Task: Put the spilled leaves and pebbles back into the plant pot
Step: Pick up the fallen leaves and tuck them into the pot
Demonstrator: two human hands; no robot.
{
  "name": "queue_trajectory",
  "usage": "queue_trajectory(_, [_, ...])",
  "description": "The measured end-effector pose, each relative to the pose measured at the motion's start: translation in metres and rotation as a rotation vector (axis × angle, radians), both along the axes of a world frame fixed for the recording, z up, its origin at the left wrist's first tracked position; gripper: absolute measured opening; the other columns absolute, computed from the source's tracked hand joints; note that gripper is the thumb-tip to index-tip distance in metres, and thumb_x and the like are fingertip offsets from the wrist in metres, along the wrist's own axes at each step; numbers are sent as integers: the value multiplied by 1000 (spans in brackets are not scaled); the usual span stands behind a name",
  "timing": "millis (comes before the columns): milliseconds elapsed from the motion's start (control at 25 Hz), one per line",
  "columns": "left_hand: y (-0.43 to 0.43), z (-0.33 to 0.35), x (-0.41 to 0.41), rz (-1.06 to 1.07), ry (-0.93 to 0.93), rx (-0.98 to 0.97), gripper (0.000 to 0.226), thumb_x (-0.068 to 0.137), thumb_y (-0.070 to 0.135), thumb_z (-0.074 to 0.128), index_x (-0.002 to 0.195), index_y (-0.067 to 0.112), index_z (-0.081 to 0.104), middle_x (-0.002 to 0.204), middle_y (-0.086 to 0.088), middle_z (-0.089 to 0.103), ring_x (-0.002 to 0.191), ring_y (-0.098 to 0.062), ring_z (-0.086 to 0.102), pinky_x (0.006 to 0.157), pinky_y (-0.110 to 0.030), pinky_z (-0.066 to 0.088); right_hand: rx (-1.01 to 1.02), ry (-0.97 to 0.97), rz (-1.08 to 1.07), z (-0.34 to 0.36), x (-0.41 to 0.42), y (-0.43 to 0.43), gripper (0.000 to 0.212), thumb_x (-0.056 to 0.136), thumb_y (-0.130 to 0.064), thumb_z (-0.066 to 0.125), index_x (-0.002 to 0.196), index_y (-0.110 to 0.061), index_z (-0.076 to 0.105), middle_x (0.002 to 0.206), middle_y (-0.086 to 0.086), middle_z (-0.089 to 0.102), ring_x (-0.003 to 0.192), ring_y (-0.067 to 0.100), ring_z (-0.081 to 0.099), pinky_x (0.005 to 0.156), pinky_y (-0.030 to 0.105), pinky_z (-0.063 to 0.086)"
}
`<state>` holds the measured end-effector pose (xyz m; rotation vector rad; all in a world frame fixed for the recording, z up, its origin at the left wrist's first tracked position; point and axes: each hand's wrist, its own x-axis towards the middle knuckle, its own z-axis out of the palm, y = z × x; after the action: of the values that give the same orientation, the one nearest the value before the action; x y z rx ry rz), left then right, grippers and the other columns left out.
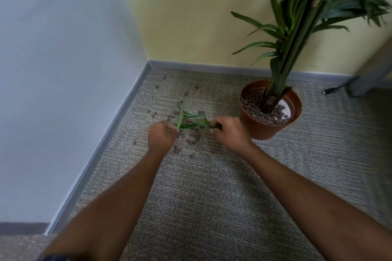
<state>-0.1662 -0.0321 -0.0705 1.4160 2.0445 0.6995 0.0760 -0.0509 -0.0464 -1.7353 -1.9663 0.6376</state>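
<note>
Two bare forearms are reaching forward from the bottom edge over the grey-beige looped carpet (212, 197), meeting near the middle of the floor. At their ends, the left hand (162, 136) is curling closed around the lower ends of some long, narrow green leaves (187, 119), while the right hand (230, 130) is pinching the other end of the same bunch between thumb and fingers. Both hands are gripping the leaves just above the carpet, with the blades fanning up and away between them.

Small, round, reddish-brown clay pebbles (192, 136) are lying scattered on the carpet beneath and around the hands, thickest right under the leaves and thinning out toward the corner of the room. Just beside the right hand, a round terracotta-coloured plastic plant pot (265, 129) is standing upright on the carpet, partly filled with more of the same pebbles, and a tall green leafy plant (297, 27) is rising from it. A grey skirting board (118, 116) is running along the pale blue-grey wall (53, 70) on the left and under the yellow wall (191, 6) behind. A black cable plug (331, 90) is lying on the carpet well off to the right of the pot.
</note>
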Motion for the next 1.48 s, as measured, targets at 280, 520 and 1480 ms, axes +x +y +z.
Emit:
queue_trajectory(280, [11,54,119,-117,-550,-62,8,89,12,87,89,10,79,78,-11,76,66,-18,66,63,-29,57,45,272,-293,31,33,-4,13,93,-20,78,91,-29,69,79,-14,68,68,3,61,64,31,50])
queue_trajectory(520, [15,84,187,-126,-701,-156,15,94,6,81,105,-1,75,82,-12,71,63,-14,64,60,-26,60,80,164,-406,67,83,-9,19,92,-18,79,92,-32,67,91,-8,73,91,20,70,78,35,57])
queue_trajectory(1480, [30,84,209,-56,-579,-90,16,99,3,68,113,5,75,102,-19,81,77,-24,73,75,-36,65,175,-439,-291,81,157,-6,32,89,1,74,104,-26,85,102,4,84,97,32,77,91,38,59])
